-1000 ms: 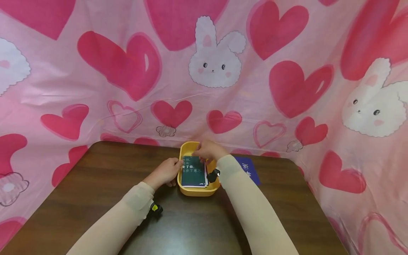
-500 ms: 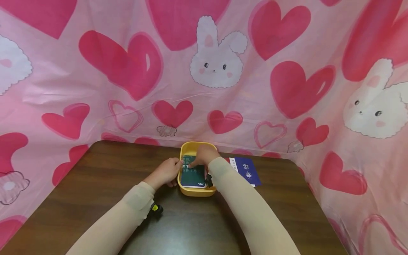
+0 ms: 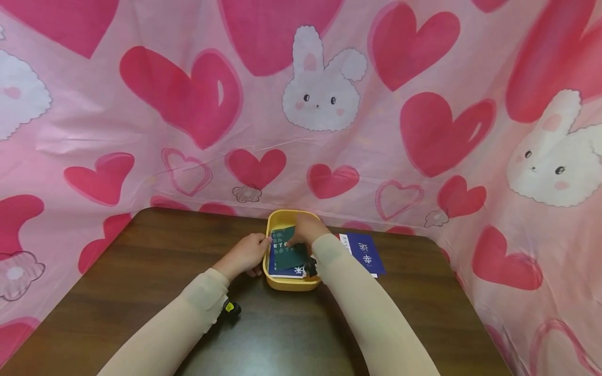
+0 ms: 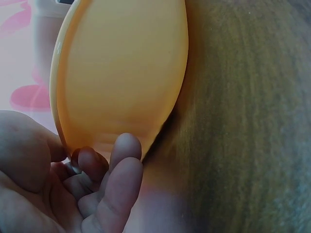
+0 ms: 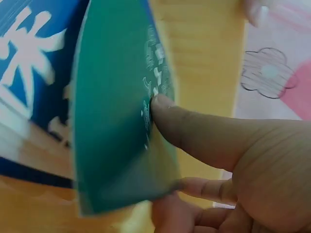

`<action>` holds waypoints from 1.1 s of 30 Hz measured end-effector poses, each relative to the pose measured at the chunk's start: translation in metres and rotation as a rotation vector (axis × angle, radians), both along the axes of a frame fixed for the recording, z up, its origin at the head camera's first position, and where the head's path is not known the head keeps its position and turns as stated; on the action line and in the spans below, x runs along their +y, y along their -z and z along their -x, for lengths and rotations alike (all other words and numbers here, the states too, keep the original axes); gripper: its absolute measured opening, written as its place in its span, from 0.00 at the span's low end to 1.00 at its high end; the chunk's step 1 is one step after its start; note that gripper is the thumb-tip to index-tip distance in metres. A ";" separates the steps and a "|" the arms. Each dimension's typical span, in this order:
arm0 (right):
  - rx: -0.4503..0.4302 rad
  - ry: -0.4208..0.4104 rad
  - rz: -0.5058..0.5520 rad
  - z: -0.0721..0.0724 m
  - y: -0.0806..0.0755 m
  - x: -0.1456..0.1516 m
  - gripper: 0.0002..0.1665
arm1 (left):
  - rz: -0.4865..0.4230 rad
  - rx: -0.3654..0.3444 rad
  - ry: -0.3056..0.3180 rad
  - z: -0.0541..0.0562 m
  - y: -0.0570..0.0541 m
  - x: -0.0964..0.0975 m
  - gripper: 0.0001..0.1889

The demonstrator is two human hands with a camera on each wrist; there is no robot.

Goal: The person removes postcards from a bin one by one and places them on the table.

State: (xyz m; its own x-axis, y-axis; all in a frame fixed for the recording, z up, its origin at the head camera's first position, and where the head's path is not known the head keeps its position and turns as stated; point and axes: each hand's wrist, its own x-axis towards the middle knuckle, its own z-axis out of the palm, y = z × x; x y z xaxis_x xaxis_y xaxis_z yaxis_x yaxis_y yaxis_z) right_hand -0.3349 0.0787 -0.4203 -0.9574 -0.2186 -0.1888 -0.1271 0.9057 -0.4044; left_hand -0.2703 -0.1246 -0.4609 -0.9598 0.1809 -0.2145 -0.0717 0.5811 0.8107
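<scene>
Green card (image 3: 289, 256): newly tilted, pinched by right hand (image 3: 308, 230), apparently parting from blue card (image 5: 43, 73) beneath; left hand (image 3: 246, 254) grips yellow tray (image 3: 291, 285).

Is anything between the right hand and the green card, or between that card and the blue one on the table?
The right hand has nothing in its way: its fingers pinch the green card. Toward the blue card, the right wall of the yellow tray stands between, partly hidden by the right sleeve.
</scene>
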 end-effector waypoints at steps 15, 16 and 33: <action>-0.009 0.089 0.315 0.005 -0.016 0.034 0.49 | 0.021 0.006 -0.008 0.000 0.001 0.001 0.22; 0.000 0.099 0.330 0.004 -0.016 0.038 0.50 | 0.024 0.007 -0.008 0.000 0.001 0.001 0.22; -0.013 0.250 0.698 -0.004 -0.015 0.121 0.44 | 0.024 0.019 -0.019 -0.001 0.003 0.001 0.22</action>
State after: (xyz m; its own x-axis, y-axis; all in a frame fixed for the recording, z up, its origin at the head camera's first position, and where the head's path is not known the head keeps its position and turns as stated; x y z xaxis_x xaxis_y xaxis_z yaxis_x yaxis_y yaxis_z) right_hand -0.3310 0.1995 -0.4056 -0.9929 -0.0674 -0.0978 0.0586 0.4384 -0.8969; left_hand -0.2691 -0.1233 -0.4639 -0.9670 0.1576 -0.2001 -0.0675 0.5990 0.7979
